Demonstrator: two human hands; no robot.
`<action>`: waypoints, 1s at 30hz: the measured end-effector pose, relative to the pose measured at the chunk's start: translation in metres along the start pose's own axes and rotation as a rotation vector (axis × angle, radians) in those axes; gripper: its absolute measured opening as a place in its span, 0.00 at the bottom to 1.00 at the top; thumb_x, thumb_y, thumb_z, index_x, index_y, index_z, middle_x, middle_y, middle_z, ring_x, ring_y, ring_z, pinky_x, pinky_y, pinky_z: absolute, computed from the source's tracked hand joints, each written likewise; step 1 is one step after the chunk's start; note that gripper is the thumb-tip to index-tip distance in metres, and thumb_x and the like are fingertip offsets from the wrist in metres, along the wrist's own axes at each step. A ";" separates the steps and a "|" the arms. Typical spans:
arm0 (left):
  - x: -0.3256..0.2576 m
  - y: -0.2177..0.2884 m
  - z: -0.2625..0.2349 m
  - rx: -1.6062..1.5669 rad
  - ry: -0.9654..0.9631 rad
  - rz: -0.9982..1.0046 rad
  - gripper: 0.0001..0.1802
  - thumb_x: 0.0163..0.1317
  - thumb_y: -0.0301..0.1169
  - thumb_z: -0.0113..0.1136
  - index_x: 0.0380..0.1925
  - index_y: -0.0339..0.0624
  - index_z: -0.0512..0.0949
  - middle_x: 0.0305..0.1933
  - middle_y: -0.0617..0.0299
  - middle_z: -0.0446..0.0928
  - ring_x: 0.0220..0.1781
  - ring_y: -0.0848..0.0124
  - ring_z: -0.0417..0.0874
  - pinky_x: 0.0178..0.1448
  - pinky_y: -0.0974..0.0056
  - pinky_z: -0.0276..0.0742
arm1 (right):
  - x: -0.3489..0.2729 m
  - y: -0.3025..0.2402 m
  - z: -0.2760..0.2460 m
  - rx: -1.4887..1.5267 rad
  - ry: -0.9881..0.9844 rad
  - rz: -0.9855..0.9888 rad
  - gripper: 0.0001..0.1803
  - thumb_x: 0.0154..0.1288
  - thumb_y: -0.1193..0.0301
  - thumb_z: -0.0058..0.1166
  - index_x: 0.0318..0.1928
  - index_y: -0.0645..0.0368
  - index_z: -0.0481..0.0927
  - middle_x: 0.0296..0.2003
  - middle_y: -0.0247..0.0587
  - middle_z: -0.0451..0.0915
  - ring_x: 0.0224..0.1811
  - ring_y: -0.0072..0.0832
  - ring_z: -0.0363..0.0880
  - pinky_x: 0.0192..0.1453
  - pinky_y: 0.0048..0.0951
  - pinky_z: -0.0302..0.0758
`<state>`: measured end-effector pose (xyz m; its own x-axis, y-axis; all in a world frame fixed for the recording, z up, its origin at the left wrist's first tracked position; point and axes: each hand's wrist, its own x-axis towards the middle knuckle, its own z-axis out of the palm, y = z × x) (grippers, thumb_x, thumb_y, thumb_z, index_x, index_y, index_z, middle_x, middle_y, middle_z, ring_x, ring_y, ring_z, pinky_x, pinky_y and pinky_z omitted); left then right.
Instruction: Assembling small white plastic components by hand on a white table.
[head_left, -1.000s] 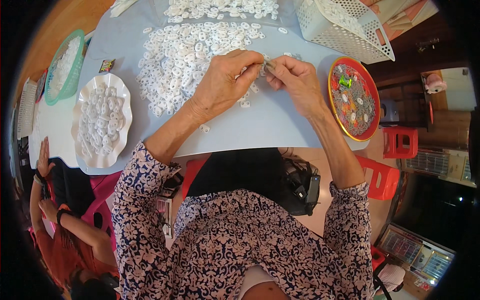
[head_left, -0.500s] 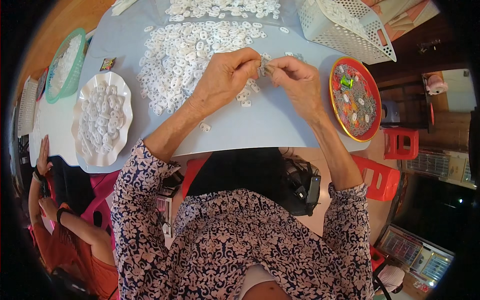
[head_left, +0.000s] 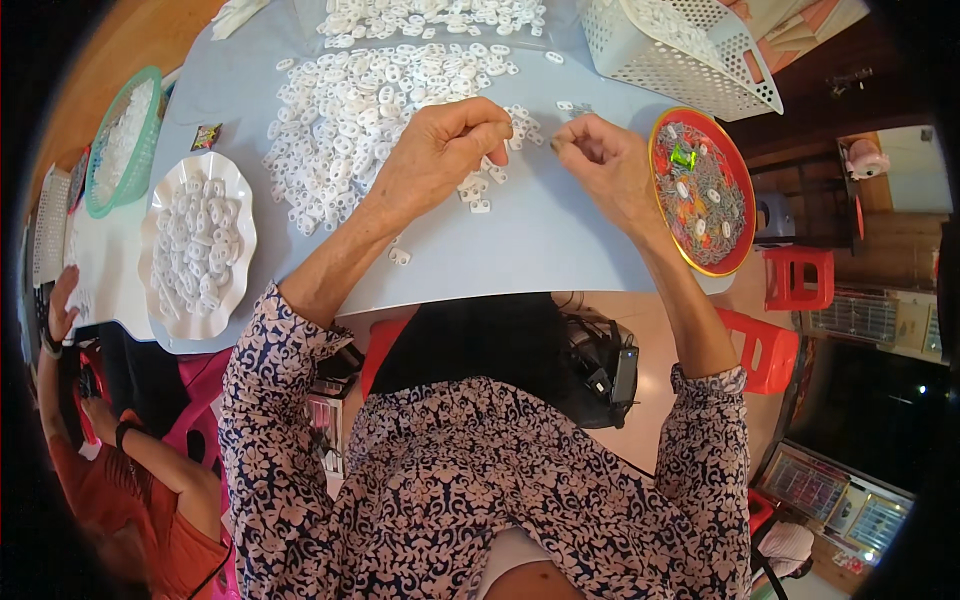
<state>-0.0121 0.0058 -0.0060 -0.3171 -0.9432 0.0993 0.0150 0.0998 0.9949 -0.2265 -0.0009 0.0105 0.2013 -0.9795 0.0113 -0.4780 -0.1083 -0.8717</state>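
Note:
My left hand is closed, its thumb and fingertips pinched together beside the right edge of a heap of small white plastic pieces, each with two holes. Whatever it may hold is hidden. Across a short gap, my right hand is also closed in a pinch over the blue-grey table; anything between its fingertips is too small to make out. Right of it stands a red gold-rimmed tray of fine grey bits, with a few white pieces and a green wrapper on top.
At the left is a white scalloped dish of white pieces, with a small wrapped packet behind. A green basket and a white perforated basket hold more. Another person's arm rests far left. Red stools stand right.
My hands have come apart: the right has shifted right, the left slightly left. The view has also moved a little, and the other person's arm has shifted.

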 end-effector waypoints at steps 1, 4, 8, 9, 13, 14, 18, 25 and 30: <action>0.000 0.000 0.000 0.006 -0.004 0.009 0.11 0.65 0.33 0.51 0.32 0.39 0.80 0.25 0.69 0.77 0.26 0.81 0.68 0.32 0.73 0.65 | 0.000 0.001 0.000 0.000 0.003 0.000 0.02 0.56 0.78 0.56 0.31 0.63 0.78 0.20 0.23 0.72 0.22 0.09 0.65 0.25 0.15 0.64; 0.000 0.000 0.001 0.012 -0.011 0.004 0.10 0.65 0.33 0.52 0.32 0.39 0.80 0.25 0.69 0.76 0.27 0.81 0.68 0.32 0.74 0.65 | -0.002 0.000 0.003 -0.091 0.014 -0.029 0.02 0.56 0.77 0.56 0.30 0.63 0.78 0.20 0.23 0.73 0.22 0.09 0.65 0.25 0.16 0.64; 0.000 0.000 0.000 0.043 -0.016 0.002 0.10 0.65 0.31 0.51 0.33 0.39 0.79 0.25 0.70 0.76 0.28 0.81 0.69 0.33 0.74 0.66 | -0.003 -0.016 0.012 0.056 -0.007 -0.044 0.04 0.59 0.75 0.56 0.31 0.63 0.79 0.21 0.25 0.74 0.23 0.10 0.66 0.26 0.17 0.65; -0.001 0.000 0.001 0.043 -0.016 0.000 0.10 0.65 0.31 0.51 0.33 0.39 0.79 0.25 0.70 0.76 0.28 0.81 0.69 0.33 0.74 0.66 | -0.002 -0.018 0.015 0.116 -0.007 -0.080 0.05 0.60 0.73 0.56 0.32 0.64 0.80 0.21 0.25 0.75 0.23 0.11 0.66 0.27 0.16 0.65; -0.002 0.004 0.004 0.182 0.033 0.160 0.07 0.64 0.28 0.52 0.36 0.36 0.77 0.25 0.63 0.76 0.28 0.77 0.74 0.34 0.71 0.70 | 0.004 -0.019 0.019 0.267 -0.101 -0.012 0.09 0.64 0.69 0.55 0.32 0.63 0.81 0.22 0.26 0.76 0.24 0.11 0.66 0.27 0.16 0.63; -0.002 0.004 0.004 0.287 0.026 0.226 0.07 0.64 0.26 0.52 0.38 0.34 0.76 0.25 0.62 0.76 0.29 0.76 0.75 0.35 0.71 0.71 | 0.005 -0.019 0.020 0.278 -0.099 0.021 0.11 0.65 0.67 0.55 0.32 0.63 0.81 0.22 0.26 0.76 0.24 0.11 0.65 0.26 0.16 0.62; -0.003 -0.001 0.003 0.424 0.079 0.323 0.07 0.62 0.24 0.53 0.38 0.33 0.76 0.25 0.58 0.75 0.26 0.74 0.75 0.32 0.69 0.71 | 0.006 -0.021 0.023 0.313 -0.130 0.077 0.12 0.65 0.66 0.55 0.32 0.63 0.81 0.24 0.30 0.77 0.23 0.14 0.64 0.27 0.17 0.62; -0.003 0.003 0.003 0.420 0.048 0.260 0.07 0.62 0.24 0.53 0.38 0.33 0.76 0.25 0.58 0.75 0.27 0.74 0.76 0.32 0.70 0.72 | 0.007 -0.017 0.023 0.430 -0.140 0.119 0.11 0.65 0.66 0.56 0.33 0.63 0.81 0.24 0.30 0.77 0.23 0.14 0.65 0.28 0.17 0.63; -0.004 0.006 0.000 0.227 -0.027 0.116 0.09 0.66 0.28 0.49 0.36 0.34 0.77 0.25 0.63 0.76 0.28 0.77 0.74 0.35 0.70 0.70 | 0.004 -0.017 0.024 0.377 -0.118 0.031 0.09 0.65 0.69 0.56 0.34 0.63 0.81 0.25 0.29 0.77 0.24 0.13 0.66 0.28 0.16 0.63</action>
<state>-0.0105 0.0102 -0.0001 -0.3512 -0.9126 0.2093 -0.1594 0.2785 0.9471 -0.1969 0.0016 0.0129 0.2994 -0.9526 -0.0550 -0.1421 0.0125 -0.9898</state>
